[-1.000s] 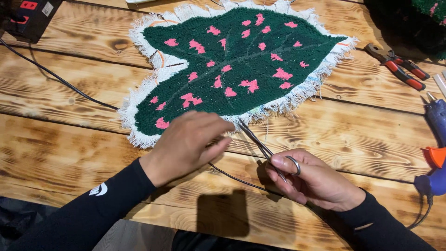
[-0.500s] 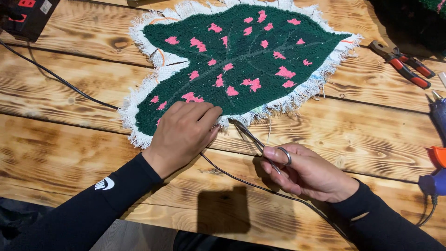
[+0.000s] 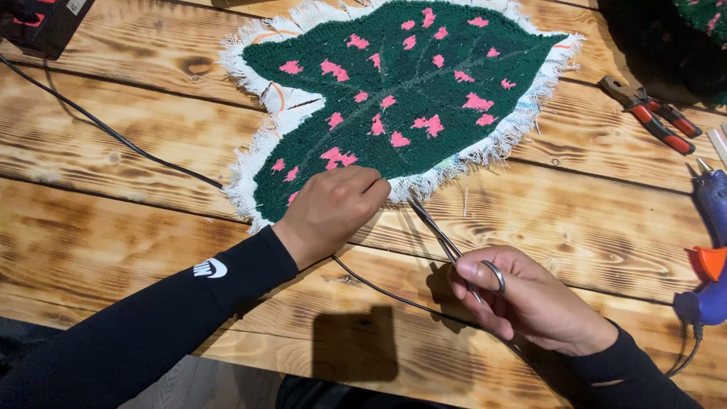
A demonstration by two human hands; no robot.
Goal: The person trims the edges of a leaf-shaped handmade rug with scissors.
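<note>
Fringe of white cloth runs all round the green leaf rug [image 3: 409,83], so trimming looks barely begun. The left hand [image 3: 333,208] pinches the rug's near edge. The right hand [image 3: 522,299] grips thin scissors [image 3: 443,236], blades nearly closed, tips just beside that pinch.

The leaf-shaped rug [image 3: 401,98] is tufted yarn, matt and fuzzy, dark green with pink spots, and its border is white woven cloth with a frayed, rough edge. The scissors [image 3: 454,250] are thin bare metal and shine a little. The desk [image 3: 151,227] is wood planks with burnt grain and a light gloss. The pliers [image 3: 651,113] have red and black handles, probably plastic. The glue gun [image 3: 712,250] is smooth blue and orange plastic.
</note>
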